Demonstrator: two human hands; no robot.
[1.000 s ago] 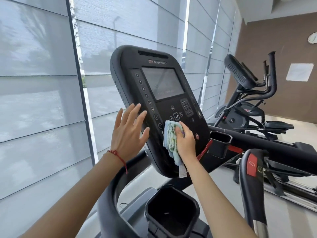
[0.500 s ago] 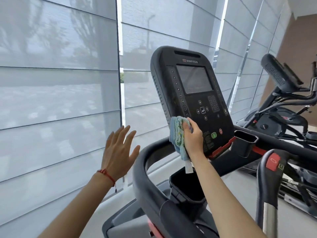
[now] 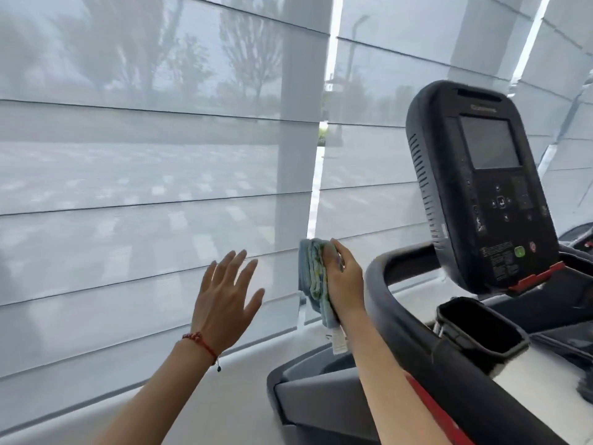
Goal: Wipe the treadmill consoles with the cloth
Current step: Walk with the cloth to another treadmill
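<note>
Ahead, the right hand (image 3: 345, 281) grips a folded pale blue-green cloth (image 3: 314, 277), bunched against its left side, apart from the black treadmill console (image 3: 481, 187) at far right. Left hand (image 3: 224, 300) hangs spread, empty.

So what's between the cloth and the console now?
In the head view, only the dark curved handrail stands between the cloth in the right hand and the console; otherwise just blinds behind.

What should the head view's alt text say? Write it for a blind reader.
A right hand holds a folded cloth in the air, left of a black treadmill console and off its surface. The left hand is open and empty before window blinds.
</note>
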